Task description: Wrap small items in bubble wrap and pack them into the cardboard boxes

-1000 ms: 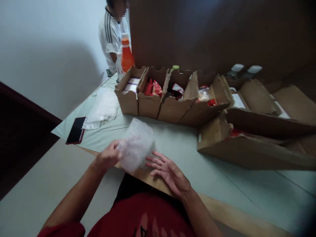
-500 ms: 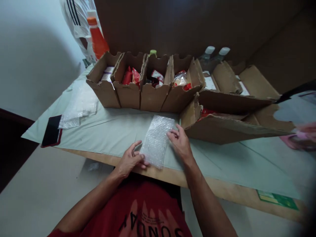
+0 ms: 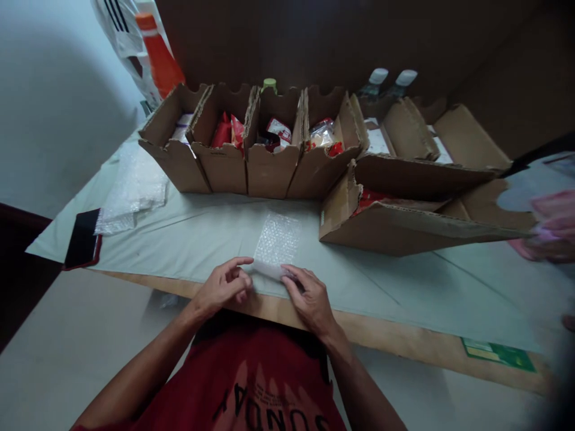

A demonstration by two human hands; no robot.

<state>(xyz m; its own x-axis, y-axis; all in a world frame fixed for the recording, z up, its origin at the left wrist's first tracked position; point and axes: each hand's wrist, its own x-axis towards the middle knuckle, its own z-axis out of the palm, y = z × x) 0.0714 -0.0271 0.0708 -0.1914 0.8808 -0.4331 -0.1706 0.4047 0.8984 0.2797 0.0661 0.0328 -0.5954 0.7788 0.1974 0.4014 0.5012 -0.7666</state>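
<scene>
A small clear sheet of bubble wrap (image 3: 279, 238) lies on the cloth-covered table in front of me, its near edge folded up. My right hand (image 3: 309, 296) pinches the right end of that fold between thumb and fingers. At the fold's left end is my left hand (image 3: 227, 286), its index finger stretched out to the corner and the other fingers loosely bent. The thumb and index finger of that hand are apart, with nothing visible between them. More bubble wrap (image 3: 135, 191) lies in a loose stack farther left.
Cardboard bins (image 3: 227, 170) with small packages line the back. Another cardboard bin (image 3: 399, 230) lies crosswise at right. A phone (image 3: 83, 239) rests by the left edge. Behind the bins stand an orange bottle (image 3: 162, 63) and capped bottles (image 3: 377, 78). A blurred pink thing (image 3: 554, 224) shows far right.
The bubble wrap's near edge has been folded up. My right hand has come down from the sheet's right side to the fold and closed on it. My left hand has shifted slightly left.
</scene>
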